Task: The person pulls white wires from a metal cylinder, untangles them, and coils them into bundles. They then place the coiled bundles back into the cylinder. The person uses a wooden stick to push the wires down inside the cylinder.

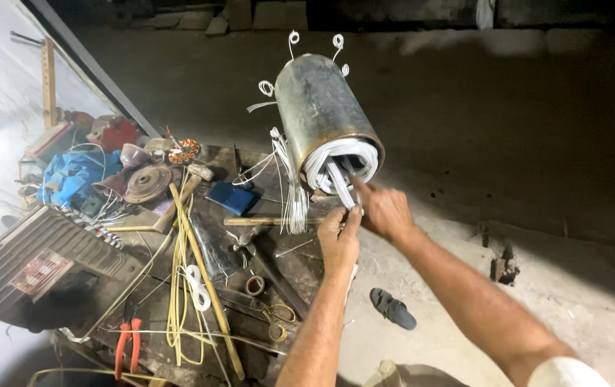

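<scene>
Right at the mouth of the metal cylinder (322, 107) is where my right hand (385, 210) sits, fingers poking into the white windings (343, 161) bundled inside the open end. My left hand (339, 240) is just below it, pinching a flat white strip (343, 188) that runs up into that same bundle. So both hands are busy on the coil. The cylinder's a scorched, rusty-looking steel shell, tilted on the corner of the surface (293, 269), with white wire loops sticking out the far end and a hank of loose strands (293, 190) hanging down the side. Rest of the surface is a mess: yellow wire (176, 287), wooden sticks (207, 283), orange pliers (128, 347), a blue block (230, 197). Dusty concrete floor (465, 287), one sandal (392, 308) down there.
</scene>
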